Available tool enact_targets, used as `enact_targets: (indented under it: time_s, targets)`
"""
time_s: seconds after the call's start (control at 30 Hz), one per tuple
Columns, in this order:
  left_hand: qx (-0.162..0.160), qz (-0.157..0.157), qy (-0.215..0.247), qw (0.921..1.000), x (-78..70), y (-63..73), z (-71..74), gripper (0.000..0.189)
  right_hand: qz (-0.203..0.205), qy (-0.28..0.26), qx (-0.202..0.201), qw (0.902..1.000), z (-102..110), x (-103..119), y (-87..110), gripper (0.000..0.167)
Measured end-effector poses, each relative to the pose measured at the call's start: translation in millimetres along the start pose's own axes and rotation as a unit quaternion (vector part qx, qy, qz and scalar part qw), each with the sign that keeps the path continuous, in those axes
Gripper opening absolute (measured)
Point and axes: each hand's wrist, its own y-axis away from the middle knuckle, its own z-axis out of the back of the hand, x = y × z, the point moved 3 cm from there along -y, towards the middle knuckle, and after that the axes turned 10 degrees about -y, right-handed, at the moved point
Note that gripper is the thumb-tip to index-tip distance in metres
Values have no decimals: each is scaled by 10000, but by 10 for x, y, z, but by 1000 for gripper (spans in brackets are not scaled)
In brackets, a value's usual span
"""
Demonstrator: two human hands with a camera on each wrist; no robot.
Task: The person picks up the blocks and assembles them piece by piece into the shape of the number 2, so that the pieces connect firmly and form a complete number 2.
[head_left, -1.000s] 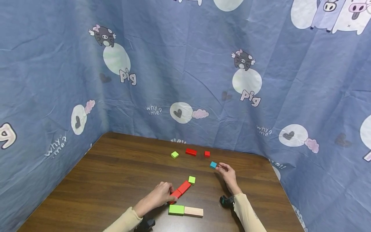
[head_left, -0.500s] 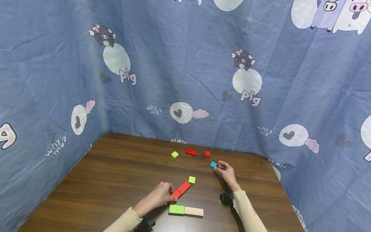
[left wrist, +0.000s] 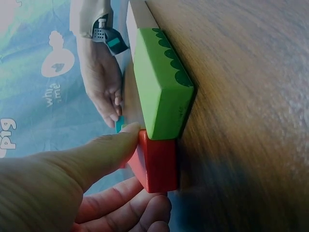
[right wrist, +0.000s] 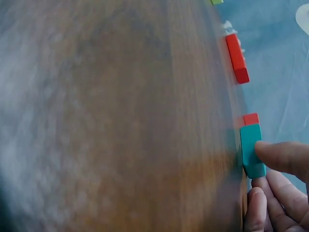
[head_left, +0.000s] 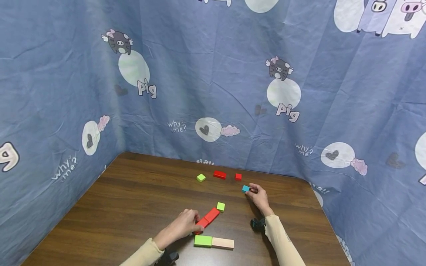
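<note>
With thumb on one side and fingers on the other, my left hand point(head_left: 183, 224) grips the nearer red block point(left wrist: 161, 164) of a slanting pair. The farther red block point(head_left: 212, 214) lies end to end with it, a small lime-green block point(head_left: 220, 207) at its far end. Toward the back right, my right hand point(head_left: 260, 198) pinches a small blue block point(right wrist: 251, 150), thumb against its face and fingers curled at its lower end. In front of the left hand, a green block point(head_left: 203, 241) and a plain wooden block point(head_left: 222, 243) form a row.
Farther back on the brown wooden table point(head_left: 133, 195) are a lime-green block point(head_left: 201, 177), a long red block point(head_left: 220, 174) and a small red block point(head_left: 238, 176). A blue patterned curtain point(head_left: 233, 74) hangs right behind the table's back edge and along both sides.
My right hand has shifted slightly left, its thumb coming closer in on the blue block. The left hand and the blocks near it stay as they were.
</note>
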Motion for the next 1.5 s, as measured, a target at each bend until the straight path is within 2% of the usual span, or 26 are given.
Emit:
enact_targets:
  time_s: [0.3,0.67,1.07,1.27,1.5]
  targets:
    - [30,28,-3,10000,10,-12,0,29,-14,131,-98,9999,-13,-4,-9,35]
    - [121,75,79,9999,7,-1,11,29,-34,466,5,9989,-1,-7,-3,35]
    - [127,89,60,9999,16,-11,-5,29,-107,379,117,9992,39,15,38,37]
    - [96,41,25,9999,14,-3,-10,29,-58,490,149,9987,32,30,65,34]
    - [148,137,85,9998,17,-11,-10,27,-8,592,186,9981,1,25,72,33]
